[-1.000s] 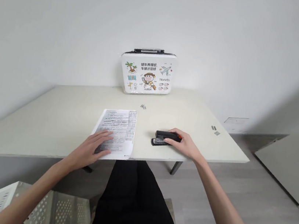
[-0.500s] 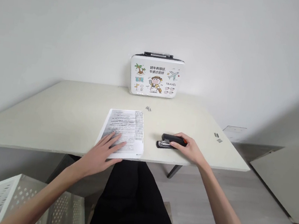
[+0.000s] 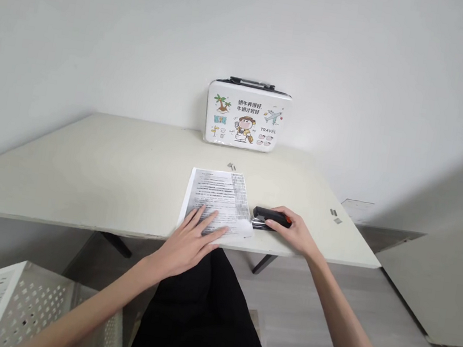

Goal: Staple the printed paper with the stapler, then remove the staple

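Observation:
Printed paper (image 3: 215, 194) lies near the front edge of the table; whether it is one sheet or a stack I cannot tell. My left hand (image 3: 191, 242) rests flat on its lower part, fingers spread. At the right, my right hand (image 3: 292, 231) is wrapped round the rear of a black stapler (image 3: 267, 215) standing on the table. The stapler's front end meets the paper's lower right edge, and that corner looks slightly curled. Whether the edge sits between the stapler's jaws is hard to make out.
A white cartoon-printed case (image 3: 246, 117) leans against the wall at the back. Small staple strips lie behind the paper (image 3: 231, 166) and near the table's right edge (image 3: 336, 216). A white perforated basket (image 3: 39, 299) stands at lower left, below the white table (image 3: 84, 176).
My left hand has slid the paper to the right, up against the stapler's front. The right hand keeps its hold on the stapler. The view has shifted slightly.

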Tool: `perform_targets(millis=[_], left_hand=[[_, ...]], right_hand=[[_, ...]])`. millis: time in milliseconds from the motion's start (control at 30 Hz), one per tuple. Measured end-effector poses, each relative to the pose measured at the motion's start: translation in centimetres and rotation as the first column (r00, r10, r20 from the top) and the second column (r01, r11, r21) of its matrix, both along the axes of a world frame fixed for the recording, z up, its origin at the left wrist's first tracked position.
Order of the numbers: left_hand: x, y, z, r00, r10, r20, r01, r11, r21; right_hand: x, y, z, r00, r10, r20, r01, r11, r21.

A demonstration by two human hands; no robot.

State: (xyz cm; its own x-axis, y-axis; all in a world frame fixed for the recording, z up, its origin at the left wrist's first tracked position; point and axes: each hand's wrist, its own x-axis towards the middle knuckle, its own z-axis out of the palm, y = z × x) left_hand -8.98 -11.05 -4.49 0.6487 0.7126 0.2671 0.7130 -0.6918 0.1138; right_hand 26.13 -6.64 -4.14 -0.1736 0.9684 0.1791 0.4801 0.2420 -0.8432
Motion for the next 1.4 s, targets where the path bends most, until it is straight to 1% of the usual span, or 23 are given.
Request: perform_targets(millis=[100,167,233,300,367,433,500,567,667,800,933,1067,1233,1400], left_hand=[[0.2,0.3,0.8,1.000,-0.004,0.011,0.005,0.994,-0.112],[0.7,0.9,1.5,0.999,0.024,0.048,-0.014,0.983,-0.181],[1.8,2.0,2.1,0.994,0.052,0.095,-0.030,0.975,-0.220],[3.5,3.4,2.4,0.992,0.038,0.120,-0.007,0.969,-0.248],[5.3,4.9,2.3,0.993,-0.001,0.119,0.034,0.960,-0.279],[7.0,6.1,1.9,0.994,-0.028,0.103,0.057,0.955,-0.292],[8.1,6.9,1.4,0.995,-0.048,0.086,0.071,0.956,-0.284],[8.7,7.3,0.8,0.995,-0.064,0.074,0.082,0.959,-0.273],[8.9,7.3,0.4,0.996,-0.070,0.062,0.085,0.955,-0.283],[9.0,7.0,0.6,0.998,-0.052,0.048,0.064,0.948,-0.312],[9.2,7.1,0.9,0.996,-0.067,0.051,0.080,0.939,-0.334],[9.3,7.3,0.5,0.995,-0.074,0.066,0.092,0.940,-0.327],[9.3,7.5,0.0,0.993,-0.081,0.088,0.104,0.949,-0.298],[9.2,7.4,0.1,0.994,-0.077,0.080,0.097,0.949,-0.299]], right_hand=[[0.3,0.1,0.2,1.000,0.017,0.015,-0.017,1.000,-0.005],[0.6,0.2,0.7,0.998,0.044,0.049,-0.043,0.999,-0.017],[0.8,0.3,1.6,0.990,0.081,0.114,-0.077,0.996,-0.032],[0.6,0.6,2.5,0.978,0.112,0.175,-0.105,0.993,-0.050],[0.1,1.0,3.4,0.978,0.107,0.177,-0.096,0.993,-0.069],[-0.9,1.6,4.1,0.987,0.058,0.151,-0.047,0.996,-0.076],[-2.2,2.3,4.6,0.986,0.000,0.167,0.011,0.998,-0.060],[-3.5,3.0,5.0,0.971,-0.032,0.237,0.044,0.998,-0.045],[-5.0,3.9,5.2,0.937,-0.002,0.350,0.028,0.997,-0.070],[-5.7,4.5,5.0,0.897,0.068,0.436,-0.034,0.996,-0.084],[-5.6,4.5,4.7,0.879,0.082,0.469,-0.055,0.996,-0.071],[-5.6,4.5,4.8,0.860,0.105,0.499,-0.075,0.994,-0.081],[-5.8,4.3,5.0,0.855,0.132,0.501,-0.102,0.991,-0.088],[-6.1,4.2,5.3,0.835,0.140,0.532,-0.103,0.990,-0.099]])
